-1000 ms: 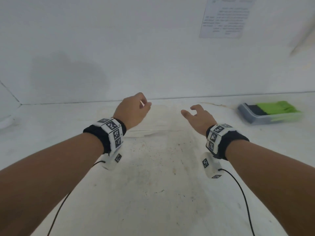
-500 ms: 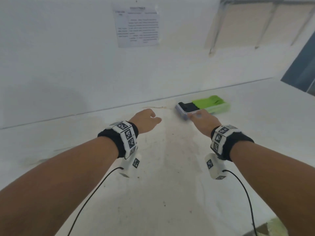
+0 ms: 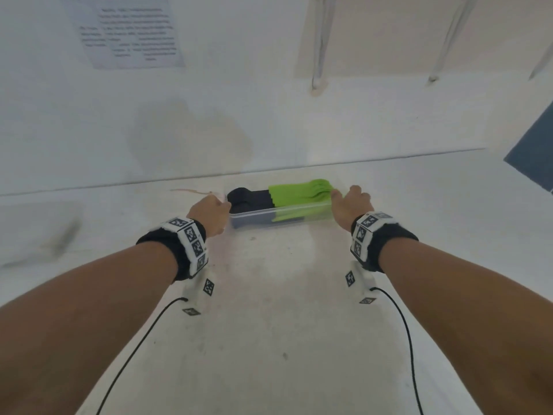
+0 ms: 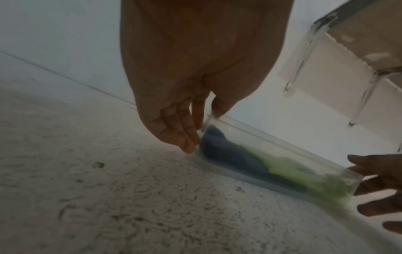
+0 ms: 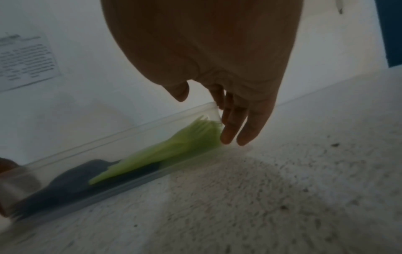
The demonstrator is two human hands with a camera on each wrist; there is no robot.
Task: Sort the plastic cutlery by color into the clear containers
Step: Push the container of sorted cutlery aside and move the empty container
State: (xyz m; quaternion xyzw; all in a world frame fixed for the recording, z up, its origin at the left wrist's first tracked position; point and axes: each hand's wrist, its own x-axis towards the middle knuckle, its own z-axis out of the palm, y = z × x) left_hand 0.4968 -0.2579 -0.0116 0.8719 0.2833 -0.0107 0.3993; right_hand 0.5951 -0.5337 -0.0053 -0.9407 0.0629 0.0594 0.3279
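A long clear container (image 3: 299, 212) lies on the white worktop close to the wall. Inside it, black cutlery (image 3: 248, 199) fills the left part and green cutlery (image 3: 299, 193) lies over the right part. My left hand (image 3: 209, 212) is at the left end. Its straight fingers (image 4: 185, 137) touch the end wall and the thumb sits at the rim. My right hand (image 3: 350, 202) is at the right end, with straight fingers (image 5: 239, 127) against that wall and the thumb apart above the rim. The green forks (image 5: 185, 142) press against that end.
The wall stands right behind the container, with a printed sheet (image 3: 128, 34) taped on it and a metal frame (image 3: 320, 40) above. A dark blue panel (image 3: 535, 154) is at the far right. The speckled worktop (image 3: 269, 324) stretches towards me between my forearms.
Both hands have reached forward and to the right, from mid-worktop to the two ends of the container. The right hand has moved from the left end to the right end.
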